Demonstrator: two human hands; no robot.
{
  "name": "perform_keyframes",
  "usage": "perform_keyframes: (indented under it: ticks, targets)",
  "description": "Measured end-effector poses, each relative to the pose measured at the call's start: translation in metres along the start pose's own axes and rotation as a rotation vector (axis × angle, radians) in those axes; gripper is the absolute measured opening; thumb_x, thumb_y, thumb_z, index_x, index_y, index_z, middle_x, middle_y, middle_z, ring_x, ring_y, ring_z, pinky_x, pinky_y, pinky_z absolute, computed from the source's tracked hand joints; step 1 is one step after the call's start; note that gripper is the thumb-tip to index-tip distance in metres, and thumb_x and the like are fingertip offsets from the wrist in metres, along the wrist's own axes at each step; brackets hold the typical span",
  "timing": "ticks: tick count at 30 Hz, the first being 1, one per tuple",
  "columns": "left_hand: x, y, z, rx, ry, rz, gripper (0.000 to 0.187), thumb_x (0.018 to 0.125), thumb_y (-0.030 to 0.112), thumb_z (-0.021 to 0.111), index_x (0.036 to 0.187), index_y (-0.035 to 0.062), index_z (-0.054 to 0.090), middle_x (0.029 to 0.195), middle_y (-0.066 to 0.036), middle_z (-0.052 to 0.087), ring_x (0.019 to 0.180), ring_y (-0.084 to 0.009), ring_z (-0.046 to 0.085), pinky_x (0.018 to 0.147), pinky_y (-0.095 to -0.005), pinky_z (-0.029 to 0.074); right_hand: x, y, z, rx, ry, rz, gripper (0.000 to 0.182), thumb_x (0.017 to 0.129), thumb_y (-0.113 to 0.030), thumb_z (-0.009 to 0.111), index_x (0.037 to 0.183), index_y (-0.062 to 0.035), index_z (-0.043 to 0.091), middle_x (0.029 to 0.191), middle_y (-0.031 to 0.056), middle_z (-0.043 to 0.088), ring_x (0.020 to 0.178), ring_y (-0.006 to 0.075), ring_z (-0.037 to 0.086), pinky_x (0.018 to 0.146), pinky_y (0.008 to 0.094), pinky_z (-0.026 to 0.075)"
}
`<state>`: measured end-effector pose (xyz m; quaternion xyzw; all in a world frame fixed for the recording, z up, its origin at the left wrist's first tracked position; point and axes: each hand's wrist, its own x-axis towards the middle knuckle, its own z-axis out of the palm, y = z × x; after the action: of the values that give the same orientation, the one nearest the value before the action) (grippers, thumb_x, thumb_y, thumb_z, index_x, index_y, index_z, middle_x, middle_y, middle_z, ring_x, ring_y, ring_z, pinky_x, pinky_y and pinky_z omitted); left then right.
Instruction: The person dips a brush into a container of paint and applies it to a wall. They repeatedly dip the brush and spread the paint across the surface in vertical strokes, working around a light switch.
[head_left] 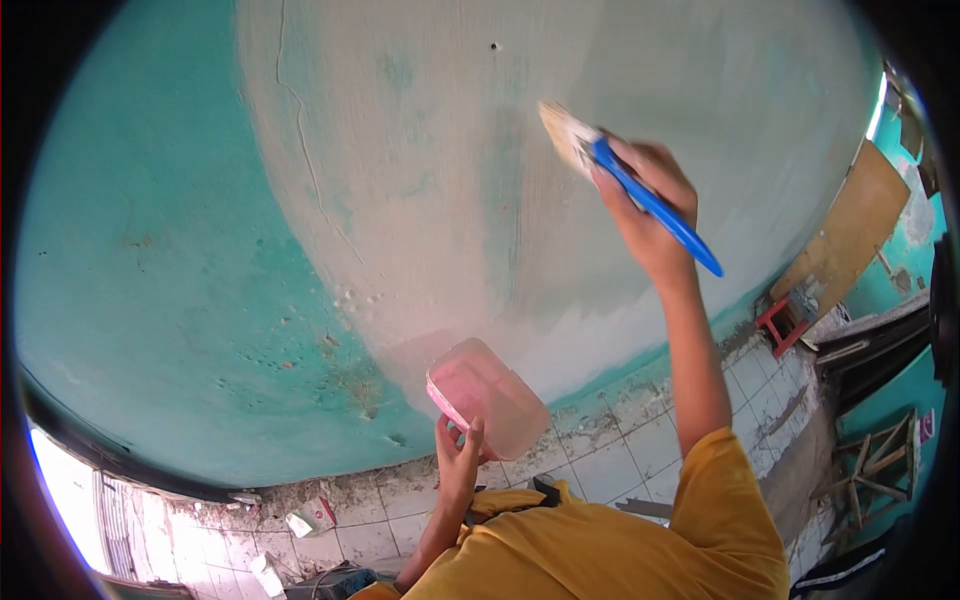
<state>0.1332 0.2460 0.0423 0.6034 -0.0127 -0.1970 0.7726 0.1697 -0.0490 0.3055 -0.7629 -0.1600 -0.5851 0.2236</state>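
My right hand (650,205) grips a paintbrush by its blue handle (660,212), raised in front of the wall. The brush's pale bristles (562,130) point up and left, close to the painted surface. Lower down, my left hand (461,450) holds a pink plastic container (510,405) by its near left rim, thumb over the edge. Pinkish paint coats the container's inside. The wall (430,180) carries a streaky pale coat over turquoise, and bare turquoise shows on its left part.
White floor tiles (610,470) with debris run along the wall's foot. A red stool (785,322) stands at the right near a leaning wooden board (845,230). Further right is a wooden frame (872,468). A dark bundle (345,582) lies at the lower left.
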Motion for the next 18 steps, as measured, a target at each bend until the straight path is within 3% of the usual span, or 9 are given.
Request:
perform_keyframes:
  ticks: [1, 3, 6, 10, 12, 14, 18]
  targets:
    - [-0.001, -0.002, 0.004, -0.003, 0.007, 0.009, 0.079, 0.098, 0.04, 0.071, 0.15, 0.0, 0.027, 0.129, -0.018, 0.054, 0.109, -0.0268, 0.065, 0.072, -0.0362, 0.063, 0.013, 0.0, 0.002, 0.008, 0.002, -0.008, 0.026, 0.095, -0.007, 0.072, 0.12, -0.0015, 0.073, 0.109, 0.0099, 0.071, 0.094, 0.0156, 0.066, 0.072, 0.0259, 0.055]
    - [-0.002, -0.006, 0.013, -0.015, 0.037, 0.017, 0.08, 0.098, 0.041, 0.07, 0.151, 0.0004, 0.027, 0.131, -0.017, 0.053, 0.111, -0.0266, 0.064, 0.074, -0.0361, 0.063, 0.03, 0.0, 0.009, -0.299, -0.081, -0.287, 0.038, 0.085, -0.007, 0.078, 0.123, -0.0057, 0.072, 0.105, 0.0094, 0.067, 0.09, 0.0242, 0.065, 0.076, 0.0348, 0.055]
    - [-0.007, -0.012, 0.024, -0.053, 0.083, 0.029, 0.081, 0.097, 0.043, 0.071, 0.151, 0.0008, 0.027, 0.133, -0.018, 0.052, 0.112, -0.0266, 0.063, 0.075, -0.0365, 0.063, -0.016, 0.015, 0.029, -0.414, -0.265, -0.369, 0.043, 0.084, -0.01, 0.076, 0.126, -0.0089, 0.07, 0.104, 0.0059, 0.063, 0.087, 0.0245, 0.061, 0.075, 0.0371, 0.052]
    - [-0.016, -0.024, 0.037, -0.097, 0.148, 0.057, 0.082, 0.097, 0.044, 0.071, 0.152, 0.0014, 0.026, 0.134, -0.018, 0.052, 0.112, -0.0261, 0.063, 0.076, -0.0368, 0.063, -0.122, 0.029, 0.048, -0.245, -0.549, -0.221, 0.038, 0.084, -0.013, 0.076, 0.122, -0.0114, 0.074, 0.101, 0.0065, 0.065, 0.084, 0.0251, 0.061, 0.075, 0.0382, 0.051]
    - [-0.024, -0.027, 0.046, -0.082, 0.22, 0.071, 0.081, 0.096, 0.051, 0.069, 0.151, 0.0037, 0.031, 0.128, -0.013, 0.056, 0.11, -0.0233, 0.063, 0.078, -0.0409, 0.06, -0.135, 0.032, 0.048, -0.155, -0.603, -0.197, 0.036, 0.084, -0.013, 0.076, 0.12, -0.0104, 0.074, 0.098, 0.0071, 0.065, 0.083, 0.0257, 0.061, 0.075, 0.0384, 0.051]
    - [-0.029, -0.033, 0.049, -0.114, 0.235, 0.073, 0.082, 0.097, 0.047, 0.07, 0.152, 0.0027, 0.028, 0.132, -0.016, 0.054, 0.111, -0.0245, 0.063, 0.077, -0.039, 0.062, -0.128, 0.042, 0.044, -0.069, -0.653, -0.173, 0.035, 0.084, -0.013, 0.076, 0.119, -0.0095, 0.074, 0.096, 0.0077, 0.065, 0.082, 0.0264, 0.061, 0.075, 0.0386, 0.051]
    - [-0.041, -0.039, 0.059, -0.164, 0.259, 0.06, 0.083, 0.097, 0.043, 0.071, 0.153, 0.0012, 0.025, 0.136, -0.019, 0.052, 0.112, -0.0256, 0.063, 0.076, -0.0372, 0.064, -0.014, 0.055, 0.023, -0.126, -0.53, -0.265, 0.031, 0.089, -0.014, 0.074, 0.119, -0.0132, 0.074, 0.087, 0.0074, 0.063, 0.079, 0.0261, 0.062, 0.07, 0.0378, 0.053]
